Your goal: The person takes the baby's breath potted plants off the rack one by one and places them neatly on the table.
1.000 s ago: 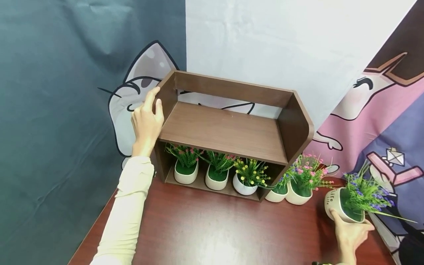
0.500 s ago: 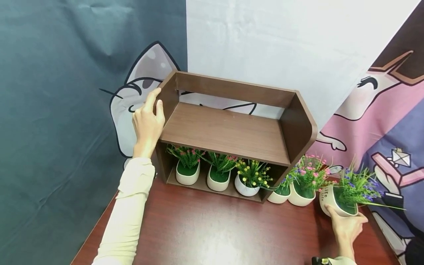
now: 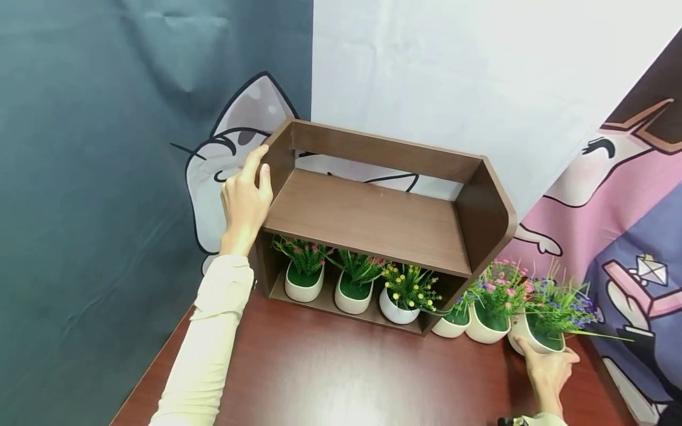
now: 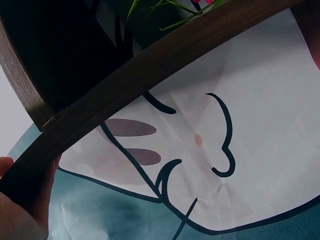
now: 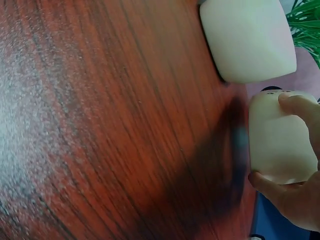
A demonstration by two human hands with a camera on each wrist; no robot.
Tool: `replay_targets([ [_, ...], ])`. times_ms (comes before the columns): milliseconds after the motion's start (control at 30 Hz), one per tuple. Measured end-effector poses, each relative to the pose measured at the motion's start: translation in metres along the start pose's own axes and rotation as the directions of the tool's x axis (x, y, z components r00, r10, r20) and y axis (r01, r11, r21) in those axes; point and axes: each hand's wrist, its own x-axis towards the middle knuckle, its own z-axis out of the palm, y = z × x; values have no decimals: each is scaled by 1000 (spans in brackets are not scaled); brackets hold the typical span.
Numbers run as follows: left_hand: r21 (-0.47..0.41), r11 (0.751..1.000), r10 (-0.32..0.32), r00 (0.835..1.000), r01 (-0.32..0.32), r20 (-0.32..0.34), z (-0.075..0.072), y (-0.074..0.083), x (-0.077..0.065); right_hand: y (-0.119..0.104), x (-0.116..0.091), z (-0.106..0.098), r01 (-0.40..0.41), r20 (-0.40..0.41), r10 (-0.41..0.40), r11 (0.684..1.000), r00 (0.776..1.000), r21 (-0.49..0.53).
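My left hand grips the left side panel of a brown two-tier wooden shelf; in the left wrist view thumb and fingers lie on either side of the board. At the far right, my right hand holds a cream potted plant with blue-purple flowers, thumb and fingers around the pot. A pink-flowered potted plant stands just left of it, and another cream pot is partly hidden by the shelf's right side.
Inside the lower tier stand a white pot with yellow flowers and two cream pots with pink flowers. The reddish-brown table extends in front of the shelf. Printed cloth hangs behind.
My right hand has carried the blue-purple potted plant leftward, close beside the pink-flowered one. The left hand keeps its place on the shelf; the view has shifted slightly.
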Motion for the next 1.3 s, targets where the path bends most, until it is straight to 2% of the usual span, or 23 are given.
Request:
replay_targets([
  [300,17,1000,-2,1000,2,20,-2,2,2,2,-3,8,18,55,-18,1000,998,-16],
  [467,9,1000,2,1000,-2,23,3,4,1,5,-3,6,26,73,-23,999,997,-29],
  [900,-10,1000,1,1000,-1,-11,0,-1,1,5,-1,10,49,119,-45,998,992,-31],
  [1167,5,1000,-17,1000,17,21,0,-1,2,7,-7,3,64,122,-68,997,990,36],
  [1300,2,1000,-18,1000,18,20,0,-1,3,4,-17,0,101,74,-109,989,991,107],
])
